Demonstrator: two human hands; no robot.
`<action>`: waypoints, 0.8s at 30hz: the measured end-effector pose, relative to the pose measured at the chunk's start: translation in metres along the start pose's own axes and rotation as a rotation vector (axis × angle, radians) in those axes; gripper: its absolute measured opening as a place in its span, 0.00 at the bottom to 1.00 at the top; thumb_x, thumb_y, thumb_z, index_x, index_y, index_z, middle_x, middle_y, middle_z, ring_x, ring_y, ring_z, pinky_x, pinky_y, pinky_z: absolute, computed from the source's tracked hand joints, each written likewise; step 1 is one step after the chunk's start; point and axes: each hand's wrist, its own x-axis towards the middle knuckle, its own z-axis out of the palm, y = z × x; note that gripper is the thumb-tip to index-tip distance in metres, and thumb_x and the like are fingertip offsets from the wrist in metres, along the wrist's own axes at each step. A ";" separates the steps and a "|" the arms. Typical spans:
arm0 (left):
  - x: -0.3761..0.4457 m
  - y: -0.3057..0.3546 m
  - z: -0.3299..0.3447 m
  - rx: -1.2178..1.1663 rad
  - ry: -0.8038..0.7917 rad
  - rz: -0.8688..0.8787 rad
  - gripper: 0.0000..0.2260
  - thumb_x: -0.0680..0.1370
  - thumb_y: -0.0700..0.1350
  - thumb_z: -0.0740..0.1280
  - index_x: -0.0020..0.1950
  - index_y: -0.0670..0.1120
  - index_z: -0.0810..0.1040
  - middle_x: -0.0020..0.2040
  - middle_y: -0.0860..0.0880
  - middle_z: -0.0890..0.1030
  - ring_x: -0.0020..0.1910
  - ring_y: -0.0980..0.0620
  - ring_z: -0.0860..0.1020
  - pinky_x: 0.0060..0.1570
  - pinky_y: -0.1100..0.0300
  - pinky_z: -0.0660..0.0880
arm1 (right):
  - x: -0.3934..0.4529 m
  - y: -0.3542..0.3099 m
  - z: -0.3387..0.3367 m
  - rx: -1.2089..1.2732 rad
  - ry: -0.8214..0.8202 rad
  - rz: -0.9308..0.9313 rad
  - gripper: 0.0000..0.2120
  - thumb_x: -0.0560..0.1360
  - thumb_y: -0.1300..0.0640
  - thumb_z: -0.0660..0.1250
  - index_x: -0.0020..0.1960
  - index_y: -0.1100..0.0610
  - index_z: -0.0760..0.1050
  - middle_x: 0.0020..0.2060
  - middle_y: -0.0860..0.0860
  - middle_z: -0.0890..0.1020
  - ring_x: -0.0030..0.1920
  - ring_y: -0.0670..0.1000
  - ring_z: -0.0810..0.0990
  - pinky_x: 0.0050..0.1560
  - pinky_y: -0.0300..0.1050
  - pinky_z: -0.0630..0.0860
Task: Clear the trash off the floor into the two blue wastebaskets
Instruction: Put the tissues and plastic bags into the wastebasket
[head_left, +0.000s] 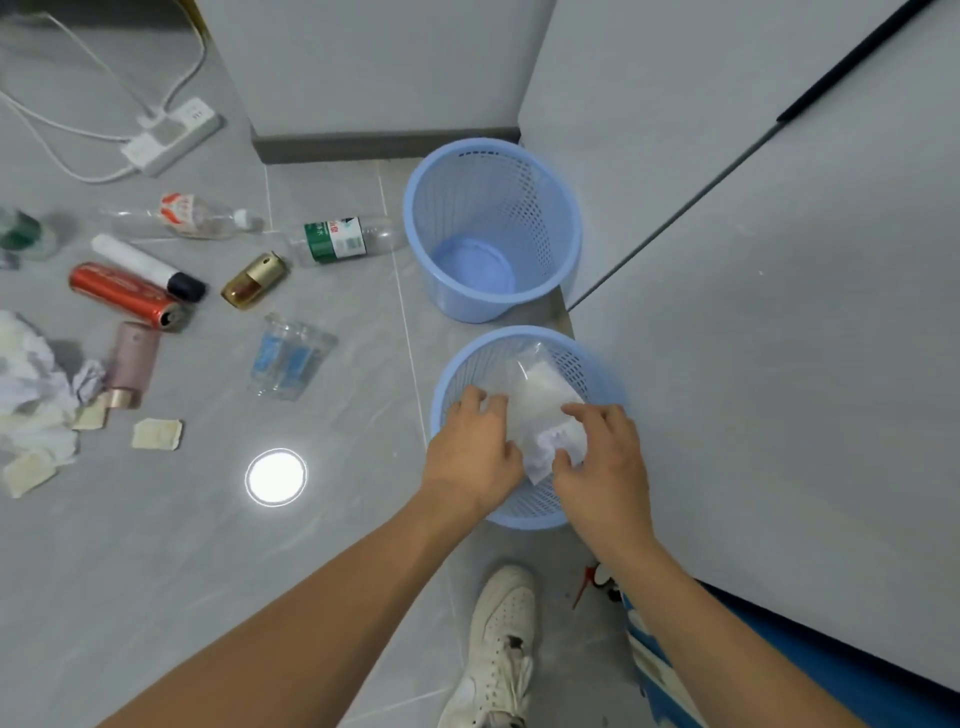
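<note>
Both hands, left (475, 452) and right (605, 462), pinch a clear bag (540, 410) between them, their grip closed on its near end; it hangs over the near basket (597, 364).

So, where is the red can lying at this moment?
In the head view the red can lies on its side on the floor at the left, between the white tube with a black cap and the pink bottle.
</note>
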 end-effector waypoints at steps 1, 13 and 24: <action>-0.007 -0.006 -0.011 -0.024 0.042 0.028 0.21 0.79 0.48 0.64 0.71 0.47 0.71 0.68 0.47 0.69 0.63 0.46 0.73 0.57 0.49 0.78 | -0.002 -0.015 0.003 0.019 -0.008 -0.015 0.22 0.72 0.62 0.70 0.64 0.47 0.73 0.58 0.44 0.72 0.60 0.48 0.72 0.48 0.35 0.69; -0.148 -0.246 -0.166 -0.154 0.448 -0.247 0.12 0.79 0.45 0.65 0.62 0.49 0.77 0.59 0.52 0.75 0.59 0.52 0.74 0.50 0.58 0.74 | -0.060 -0.265 0.140 0.118 -0.334 -0.345 0.11 0.74 0.61 0.69 0.55 0.49 0.78 0.50 0.43 0.75 0.51 0.45 0.77 0.53 0.48 0.78; -0.226 -0.485 -0.230 -0.065 0.365 -0.572 0.15 0.80 0.49 0.66 0.66 0.49 0.76 0.60 0.49 0.75 0.59 0.47 0.75 0.51 0.51 0.77 | -0.077 -0.398 0.318 -0.121 -0.590 -0.313 0.16 0.76 0.56 0.72 0.63 0.53 0.78 0.60 0.55 0.75 0.56 0.59 0.79 0.61 0.49 0.74</action>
